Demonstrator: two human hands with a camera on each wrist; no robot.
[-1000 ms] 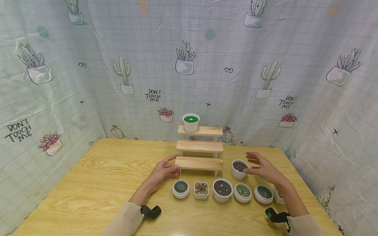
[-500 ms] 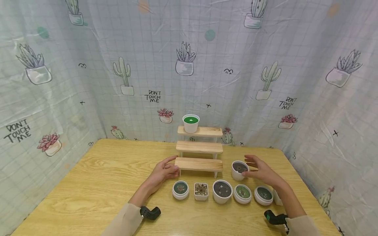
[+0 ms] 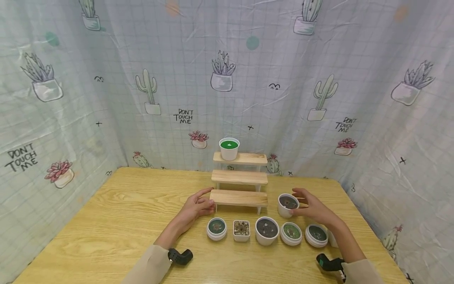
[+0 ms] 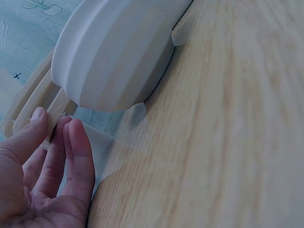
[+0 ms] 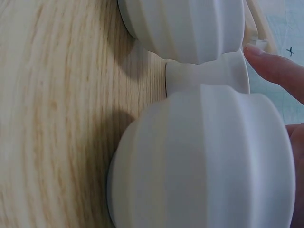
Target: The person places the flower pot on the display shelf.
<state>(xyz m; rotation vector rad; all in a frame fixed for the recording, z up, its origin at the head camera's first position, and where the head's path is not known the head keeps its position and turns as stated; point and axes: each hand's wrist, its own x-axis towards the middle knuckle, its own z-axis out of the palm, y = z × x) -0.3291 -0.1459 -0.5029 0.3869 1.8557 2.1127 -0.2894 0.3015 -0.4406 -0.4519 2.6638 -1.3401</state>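
My left hand [image 3: 193,206] pinches the left end of the lowest board of a three-step wooden display stand [image 3: 239,198], thumb on top and fingers below in the left wrist view. To the right of the stand, a small white flowerpot [image 3: 285,211] with a dark top stands upright on the table. My right hand [image 3: 313,207] holds that pot from its right side, thumb at the near side and fingers at the far side. Nearer white pots hide most of this grip in the right wrist view. A white pot with a green top [image 3: 229,152] stands on the highest board.
In front of the stand is a row of pots: a round one [image 3: 216,235], a square one with pebbles [image 3: 241,236], a taller one [image 3: 267,237], a green-topped one [image 3: 291,238] and a dark-topped one [image 3: 317,241]. My right forearm partly covers another pot [image 3: 332,240]. A patterned curtain [image 3: 177,71] hangs behind.
My right hand has moved slightly left and nearer, and its thumb and fingers have closed in on the dark-topped pot. The left hand has stayed at the stand.
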